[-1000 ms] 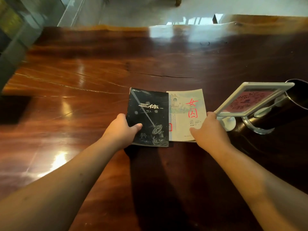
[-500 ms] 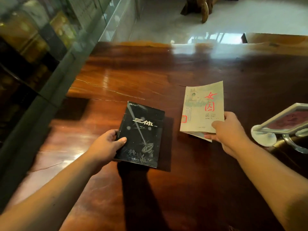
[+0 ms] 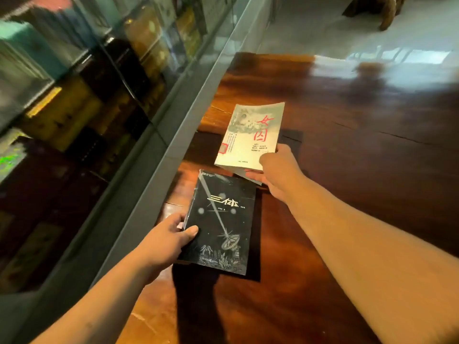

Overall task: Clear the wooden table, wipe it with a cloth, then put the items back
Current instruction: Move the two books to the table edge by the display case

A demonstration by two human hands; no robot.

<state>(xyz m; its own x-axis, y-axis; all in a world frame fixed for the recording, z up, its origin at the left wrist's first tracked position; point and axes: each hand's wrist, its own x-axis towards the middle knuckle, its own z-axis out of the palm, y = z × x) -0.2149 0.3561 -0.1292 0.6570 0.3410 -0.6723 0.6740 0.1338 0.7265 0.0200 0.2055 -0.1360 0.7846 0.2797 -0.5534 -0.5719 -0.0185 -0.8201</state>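
My left hand [image 3: 166, 242] grips a black book [image 3: 222, 224] by its lower left corner, thumb on the cover. It is held just above the left edge of the dark wooden table [image 3: 360, 170]. My right hand [image 3: 278, 170] holds a pale book with red characters [image 3: 250, 137] by its lower right corner, lifted over the table beyond the black book. Both covers face up. The two books are apart, the pale one farther from me.
A glass-fronted display cabinet [image 3: 74, 108] with a grey frame [image 3: 178, 135] runs along the table's left side, close to both books. Shiny tiled floor [image 3: 347, 33] lies past the table's far end.
Both books were lifted off the table and carried left toward the glass cabinet. My view has swung left, and the framed sign and dark cup on the right have left the frame.
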